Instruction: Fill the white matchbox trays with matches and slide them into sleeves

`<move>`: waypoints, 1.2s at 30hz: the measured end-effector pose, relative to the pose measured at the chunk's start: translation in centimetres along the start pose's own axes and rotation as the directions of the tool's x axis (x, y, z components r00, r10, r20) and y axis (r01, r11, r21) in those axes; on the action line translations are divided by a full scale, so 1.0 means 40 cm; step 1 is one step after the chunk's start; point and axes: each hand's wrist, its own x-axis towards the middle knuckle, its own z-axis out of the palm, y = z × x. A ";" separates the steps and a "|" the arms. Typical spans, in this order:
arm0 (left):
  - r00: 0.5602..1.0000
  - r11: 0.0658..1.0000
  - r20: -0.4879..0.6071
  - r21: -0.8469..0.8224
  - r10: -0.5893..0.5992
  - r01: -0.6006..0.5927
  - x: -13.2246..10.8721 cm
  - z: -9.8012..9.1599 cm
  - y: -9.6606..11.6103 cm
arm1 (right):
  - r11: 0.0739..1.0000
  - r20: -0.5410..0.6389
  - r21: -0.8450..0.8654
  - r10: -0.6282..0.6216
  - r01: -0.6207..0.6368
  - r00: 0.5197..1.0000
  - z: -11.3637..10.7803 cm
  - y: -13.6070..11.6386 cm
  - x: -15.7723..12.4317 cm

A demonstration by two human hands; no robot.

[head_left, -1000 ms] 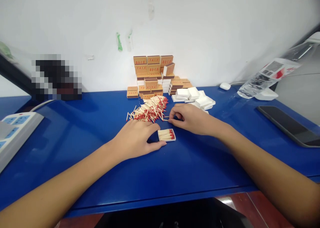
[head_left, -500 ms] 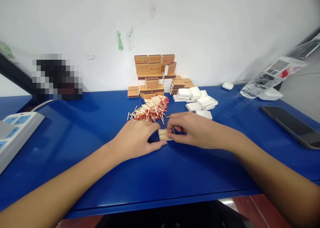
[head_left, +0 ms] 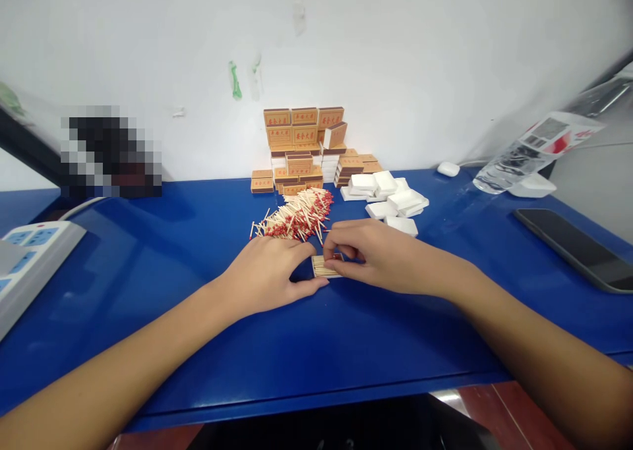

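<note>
A small white matchbox tray [head_left: 338, 277] filled with pale matches [head_left: 319, 265] lies on the blue table. My left hand [head_left: 267, 272] grips its left end, thumb on the near side and forefinger on the far side. Over the tray, the fingertips of my right hand [head_left: 366, 249] are closed together on the matches, hiding part of them. A few red match heads show at the tray's right end. Just beyond my hands rises a heap of loose red-tipped matches [head_left: 301, 214], its near edge partly behind my left hand.
Orange matchboxes [head_left: 304, 135] are stacked against the wall. White trays [head_left: 403, 199] lie piled to their right. A clear bottle [head_left: 524, 150], a white case [head_left: 448, 168] and a phone [head_left: 576, 246] are at right; a power strip [head_left: 42, 259] is at left.
My right fingertips have shifted slightly left along the matches in the tray, showing more red heads at its right end. My left hand keeps its grip.
</note>
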 end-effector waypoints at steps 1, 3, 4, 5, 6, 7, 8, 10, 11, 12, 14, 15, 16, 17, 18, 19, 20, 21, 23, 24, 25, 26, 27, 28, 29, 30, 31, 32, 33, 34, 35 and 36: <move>1.000 1.000 -0.002 0.000 0.002 -0.002 -0.001 0.000 0.000 | 1.000 0.008 -0.002 -0.006 0.006 1.000 0.002 0.001 0.001; 1.000 1.000 -0.007 0.003 0.003 -0.003 -0.002 0.001 -0.001 | 1.000 0.008 -0.014 -0.010 0.010 1.000 0.003 0.003 0.001; 1.000 1.000 -0.009 0.003 0.001 -0.001 -0.003 0.001 0.000 | 1.000 -0.001 -0.022 -0.007 0.007 1.000 0.002 0.005 0.001; 1.000 1.000 -0.010 0.003 0.000 0.000 -0.003 0.001 0.000 | 1.000 -0.011 -0.029 -0.004 0.003 1.000 0.001 0.006 0.001; 1.000 1.000 -0.009 0.002 -0.002 0.002 -0.003 0.001 0.001 | 0.999 -0.017 -0.035 -0.002 0.001 1.000 -0.001 0.008 0.001; 1.000 1.000 -0.008 0.000 -0.003 0.003 -0.002 0.001 0.001 | 0.999 -0.017 -0.039 -0.001 0.000 1.000 -0.003 0.010 0.001; 1.000 1.000 -0.006 -0.002 -0.004 0.004 -0.002 0.001 0.001 | 0.999 -0.012 -0.043 0.001 -0.001 1.000 -0.004 0.011 0.000; 1.000 1.000 -0.004 -0.006 -0.002 0.002 0.000 0.000 0.001 | 0.999 0.001 -0.046 0.004 -0.004 1.000 -0.006 0.012 0.000; 1.000 1.000 -0.006 -0.005 0.000 0.000 0.001 0.000 0.000 | 0.999 0.001 -0.048 0.006 -0.006 1.000 -0.006 0.013 0.000; 1.000 1.000 -0.011 -0.003 0.002 -0.002 0.001 0.001 0.000 | 0.999 -0.005 -0.049 0.008 -0.008 1.000 -0.007 0.014 0.000; 1.000 1.000 -0.023 0.000 0.010 -0.010 0.001 0.002 -0.002 | 0.998 -0.029 -0.058 0.010 -0.012 1.000 -0.008 0.016 0.002; 1.000 1.000 -0.028 0.000 0.013 -0.013 0.001 0.003 -0.003 | 0.998 -0.043 -0.067 0.014 -0.017 0.999 -0.009 0.018 0.002; 0.999 1.000 -0.030 -0.002 0.013 -0.013 0.000 0.004 -0.004 | 0.997 -0.055 -0.078 0.021 -0.025 0.998 -0.010 0.021 0.003; 0.999 1.000 -0.030 -0.004 0.012 -0.012 -0.002 0.005 -0.004 | 0.996 -0.061 -0.088 0.028 -0.033 0.998 -0.012 0.025 0.004; 0.999 1.000 -0.031 -0.006 0.009 -0.009 -0.003 0.005 -0.004 | 0.994 -0.063 -0.097 0.035 -0.041 0.997 -0.014 0.029 0.004; 1.000 1.000 -0.030 -0.007 0.007 -0.007 -0.004 0.006 -0.004 | 0.993 -0.062 -0.102 0.044 -0.050 0.997 -0.016 0.033 0.004; 1.000 1.000 -0.028 -0.006 0.005 -0.005 -0.004 0.006 -0.003 | 0.993 -0.058 -0.103 0.050 -0.056 0.997 -0.017 0.038 0.004; 1.000 1.000 -0.027 -0.003 0.006 -0.006 -0.004 0.006 -0.003 | 0.993 -0.052 -0.101 0.055 -0.060 0.997 -0.018 0.041 0.005; 1.000 1.000 -0.027 0.005 0.006 -0.006 -0.003 0.006 -0.002 | 0.994 -0.034 -0.089 0.059 -0.062 0.998 -0.018 0.046 0.006; 1.000 1.000 -0.027 0.010 0.005 -0.005 -0.002 0.006 -0.002 | 0.995 -0.024 -0.085 0.058 -0.060 0.998 -0.017 0.046 0.007; 1.000 1.000 -0.029 0.015 0.005 -0.005 -0.001 0.006 -0.002 | 0.995 -0.015 -0.082 0.056 -0.057 0.998 -0.016 0.045 0.007; 1.000 1.000 -0.030 0.017 0.005 -0.005 -0.001 0.006 -0.002 | 0.995 -0.009 -0.080 0.055 -0.056 0.998 -0.016 0.044 0.008; 0.999 1.000 -0.031 0.017 0.007 -0.007 0.000 0.006 -0.002 | 0.995 -0.010 -0.079 0.056 -0.056 0.998 -0.015 0.041 0.008; 0.999 1.000 -0.031 0.016 0.010 -0.010 0.000 0.006 -0.002 | 0.995 -0.014 -0.077 0.056 -0.057 0.998 -0.015 0.039 0.008; 0.999 1.000 -0.031 0.013 0.014 -0.013 0.000 0.006 -0.002 | 0.995 -0.021 -0.075 0.057 -0.059 0.998 -0.014 0.036 0.008; 0.999 1.000 -0.030 0.011 0.016 -0.016 -0.001 0.006 -0.001 | 0.996 -0.023 -0.071 0.059 -0.060 0.998 -0.014 0.033 0.007; 0.999 1.000 -0.030 0.011 0.018 -0.017 -0.001 0.006 -0.002 | 0.996 -0.021 -0.068 0.061 -0.062 0.998 -0.014 0.031 0.007; 0.999 1.000 -0.033 0.011 0.020 -0.019 -0.002 0.006 -0.002 | 0.996 -0.013 -0.065 0.061 -0.062 0.998 -0.014 0.029 0.006; 0.999 1.000 -0.037 0.013 0.021 -0.021 -0.003 0.006 -0.002 | 0.996 -0.005 -0.063 0.061 -0.062 0.998 -0.014 0.028 0.006; 0.999 1.000 -0.041 0.014 0.022 -0.021 -0.003 0.006 -0.002 | 0.996 -0.002 -0.065 0.061 -0.061 0.998 -0.015 0.027 0.006; 0.999 1.000 -0.045 0.014 0.023 -0.022 -0.004 0.006 -0.003 | 0.996 -0.007 -0.069 0.059 -0.060 0.998 -0.017 0.028 0.006; 0.999 1.000 -0.047 0.013 0.024 -0.023 -0.004 0.007 -0.003 | 0.996 -0.022 -0.073 0.058 -0.060 0.998 -0.019 0.030 0.007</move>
